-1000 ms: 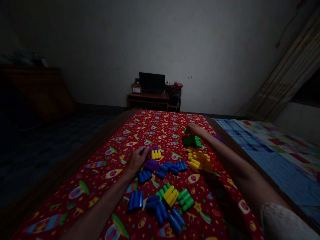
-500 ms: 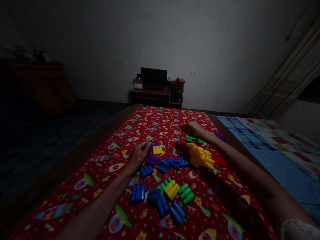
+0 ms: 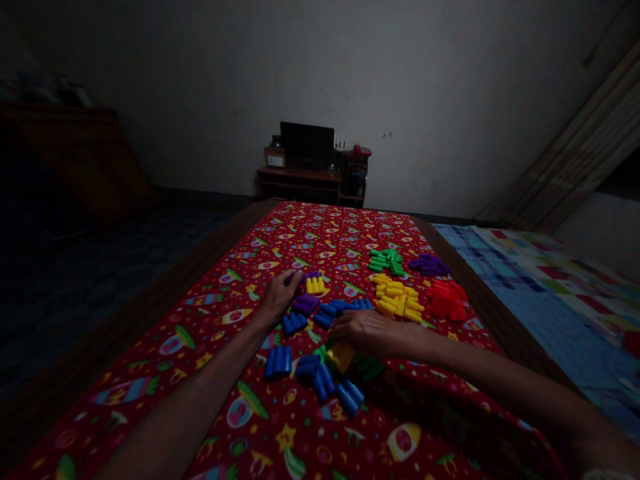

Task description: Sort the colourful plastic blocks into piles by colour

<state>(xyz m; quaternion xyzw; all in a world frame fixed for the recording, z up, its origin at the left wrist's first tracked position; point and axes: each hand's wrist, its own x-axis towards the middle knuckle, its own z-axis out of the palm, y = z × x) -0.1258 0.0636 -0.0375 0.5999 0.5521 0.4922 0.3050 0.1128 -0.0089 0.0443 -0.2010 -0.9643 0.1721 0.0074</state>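
The red cloth (image 3: 320,227) is printed with rockets and stars in yellow, green and pink. Toward its far right lie green blocks (image 3: 386,261), purple blocks (image 3: 429,265), yellow blocks (image 3: 397,299) and red blocks (image 3: 446,299); blue blocks (image 3: 279,362) lie nearer, left. The blanket (image 3: 530,287) at right shows blue plaid and multicoloured stripes.

A red rocket-print cloth (image 3: 320,230) covers the wooden bench (image 3: 160,287); plastic green blocks (image 3: 387,262), purple blocks (image 3: 429,265), yellow blocks (image 3: 397,299) and red blocks (image 3: 446,299) sit on it in separate piles; blue blocks (image 3: 279,362) lie nearer.
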